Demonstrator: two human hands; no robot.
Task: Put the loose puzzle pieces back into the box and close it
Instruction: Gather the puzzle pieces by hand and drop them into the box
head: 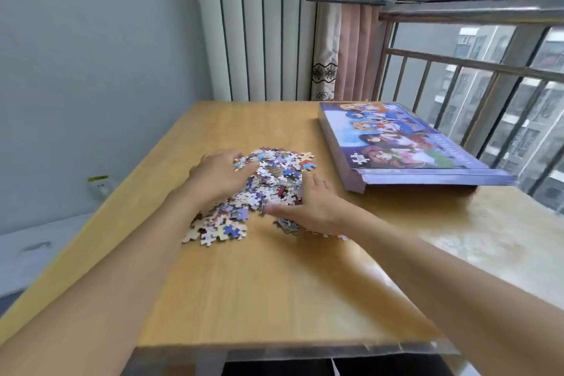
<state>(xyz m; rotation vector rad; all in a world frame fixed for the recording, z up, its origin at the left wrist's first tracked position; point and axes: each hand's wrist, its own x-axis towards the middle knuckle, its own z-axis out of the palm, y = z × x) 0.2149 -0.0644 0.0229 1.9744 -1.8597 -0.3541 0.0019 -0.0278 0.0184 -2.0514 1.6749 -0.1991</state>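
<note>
A heap of loose puzzle pieces [271, 180] lies in the middle of the wooden table [274, 284], and a few pieces trail toward me at its near left. My left hand [218, 177] is cupped against the heap's left side, fingertips in among the pieces. My right hand [311, 203] lies flat against the right side with fingers straight and thumb pointing left. More pieces show under its wrist. The flat purple puzzle box [396, 137], with a cartoon picture on top, lies at the back right. Its near end flap [427, 178] hangs open.
The box sits close to the table's right edge, beside a window with metal railing bars [488, 70]. A curtain [351, 52] hangs behind the table's far edge. A grey wall stands to the left, with a socket [99, 185] low on it.
</note>
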